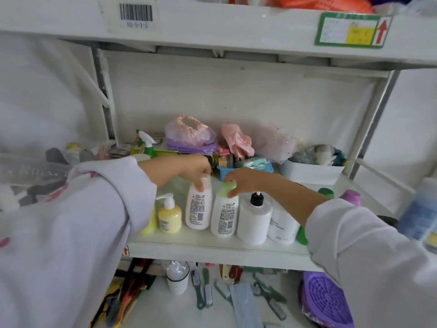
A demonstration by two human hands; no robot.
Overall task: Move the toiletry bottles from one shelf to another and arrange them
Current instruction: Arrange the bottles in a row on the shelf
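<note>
From my head view, my left hand [197,170] has its fingers [199,187] pinched on the cap of the white bottle [198,209], and my right hand [246,181] grips the green-capped bottle [223,215] just at its 3 o'clock, both standing in the front row on the middle shelf [212,250]. A yellow pump bottle [169,217] crowds at 9 o'clock, a black-pump white bottle [254,218] at 3, a blue basket [227,172] at 12. Bare shelf lies between row and front edge; the barcode label [136,16] overhead reads D2, the rest blurred.

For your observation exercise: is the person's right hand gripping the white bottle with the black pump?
No: the right hand grips the green cap of a white labelled bottle; the black-pump white bottle stands untouched beside it.
</note>
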